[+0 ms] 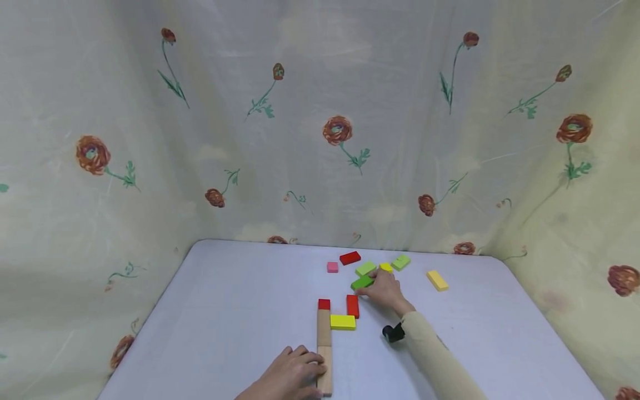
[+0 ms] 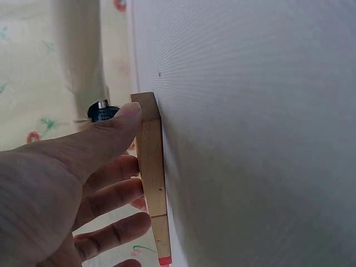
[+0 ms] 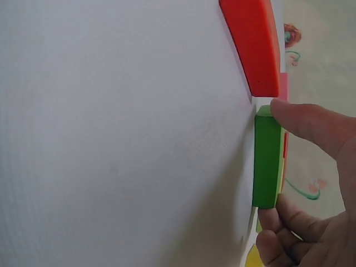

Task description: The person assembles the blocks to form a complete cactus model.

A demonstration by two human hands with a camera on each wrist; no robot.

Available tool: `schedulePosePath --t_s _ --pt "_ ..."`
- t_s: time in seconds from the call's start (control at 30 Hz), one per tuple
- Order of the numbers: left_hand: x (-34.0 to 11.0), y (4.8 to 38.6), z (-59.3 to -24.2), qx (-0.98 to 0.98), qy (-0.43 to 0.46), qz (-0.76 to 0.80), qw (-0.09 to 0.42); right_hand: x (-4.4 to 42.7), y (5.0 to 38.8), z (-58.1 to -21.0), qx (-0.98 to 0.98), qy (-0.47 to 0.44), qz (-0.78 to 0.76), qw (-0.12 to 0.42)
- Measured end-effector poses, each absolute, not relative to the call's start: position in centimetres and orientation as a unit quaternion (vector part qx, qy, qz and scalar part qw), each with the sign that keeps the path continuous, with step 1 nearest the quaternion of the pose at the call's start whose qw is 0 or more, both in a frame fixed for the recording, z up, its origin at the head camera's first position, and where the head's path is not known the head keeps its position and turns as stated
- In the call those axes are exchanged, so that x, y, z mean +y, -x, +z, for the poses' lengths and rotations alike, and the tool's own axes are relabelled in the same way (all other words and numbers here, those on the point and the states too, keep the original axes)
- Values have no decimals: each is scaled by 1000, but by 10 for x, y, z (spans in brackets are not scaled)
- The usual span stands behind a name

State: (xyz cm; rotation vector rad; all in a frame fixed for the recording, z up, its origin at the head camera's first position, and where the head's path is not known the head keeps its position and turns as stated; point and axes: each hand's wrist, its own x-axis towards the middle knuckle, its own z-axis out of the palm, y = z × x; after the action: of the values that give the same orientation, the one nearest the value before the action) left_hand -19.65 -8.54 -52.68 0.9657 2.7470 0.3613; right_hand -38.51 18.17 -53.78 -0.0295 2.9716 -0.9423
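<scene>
My right hand point(image 1: 384, 290) pinches a dark green block point(image 3: 268, 161) by its two ends, thumb on one and fingers on the other. My left hand point(image 1: 295, 372) rests on the nearer plain wooden block point(image 2: 150, 167); the thumb touches its near end and the loosely bent fingers its upper side. Beyond it, in line, lie a second wooden block point(image 1: 324, 328) and a small red block point(image 1: 324, 304). A yellow block point(image 1: 343, 322) sits crosswise against this row's right side. Upright beyond the yellow block's right end lies a red block point(image 1: 353, 306).
Behind my right hand lie light green blocks point(image 1: 401, 263), a yellow block point(image 1: 385, 268) partly hidden, a red block point(image 1: 350, 258) and a pink block point(image 1: 332, 267). A pale yellow block point(image 1: 437, 280) lies farther right. Flowered cloth point(image 1: 300, 139) hangs around the white table point(image 1: 240, 300).
</scene>
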Motion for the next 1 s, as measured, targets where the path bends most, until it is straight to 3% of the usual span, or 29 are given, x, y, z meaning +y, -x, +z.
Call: schedulePosePath --t_s 1.0 --pt "-85 196 -527 931 -328 122 102 175 397 -533 944 69 -318 59"
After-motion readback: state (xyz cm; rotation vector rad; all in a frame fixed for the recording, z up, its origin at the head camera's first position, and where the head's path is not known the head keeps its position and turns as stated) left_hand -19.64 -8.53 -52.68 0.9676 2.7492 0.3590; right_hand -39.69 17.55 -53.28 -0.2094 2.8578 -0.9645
